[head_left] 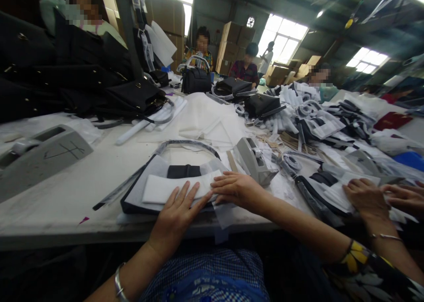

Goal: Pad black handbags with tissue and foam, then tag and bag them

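Note:
A black handbag (132, 199) lies flat on the table before me, partly covered in thin white wrapping. Its handle (185, 143) is wrapped and arches away from me. Across the bag's front rests a white foam sheet (162, 189), just below a black flap or strap (183, 171). My left hand (180, 211) lies on the sheet's lower edge with fingers stretched out. From the right, my right hand (238, 189) touches the sheet's right end, its fingers extended and nearly meeting my left fingertips. A strip of thin white film (223, 215) hangs by the table's edge.
Grey tape dispensers stand left (49, 158) and just right (253, 160) of the bag. A co-worker's hands (367, 198) work on another wrapped bag (318, 191) at right. Black bags (66, 85) are piled at left. White sheets (212, 116) and wrapped parts (318, 116) lie beyond.

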Motion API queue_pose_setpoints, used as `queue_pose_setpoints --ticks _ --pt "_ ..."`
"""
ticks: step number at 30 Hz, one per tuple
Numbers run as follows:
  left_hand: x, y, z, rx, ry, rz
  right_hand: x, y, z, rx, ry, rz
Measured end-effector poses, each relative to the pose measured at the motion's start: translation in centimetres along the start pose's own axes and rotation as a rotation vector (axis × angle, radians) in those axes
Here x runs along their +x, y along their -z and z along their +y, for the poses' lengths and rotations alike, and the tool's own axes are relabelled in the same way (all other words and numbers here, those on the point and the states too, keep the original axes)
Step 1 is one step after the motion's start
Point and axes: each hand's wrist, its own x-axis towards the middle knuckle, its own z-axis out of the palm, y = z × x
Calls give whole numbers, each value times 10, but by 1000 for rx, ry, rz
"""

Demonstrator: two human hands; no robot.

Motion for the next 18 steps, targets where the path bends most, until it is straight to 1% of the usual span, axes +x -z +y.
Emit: queue_pose_setpoints --ticks 4,6,9,11,14,18 --pt "0 1 0 3 8 16 7 -1 0 -76 46 72" --pt "0 1 1 -2 20 22 13 3 -1 -63 37 119" --pt "-1 3 1 -13 20 32 24 10 0 2 -37 150" --pt "0 3 1 -17 13 30 31 13 5 1 -99 163" --pt "1 3 -1 -24 10 21 42 16 13 -94 -114 217" --pt "2 2 -1 -29 13 29 53 21 21 -289 -22 352"
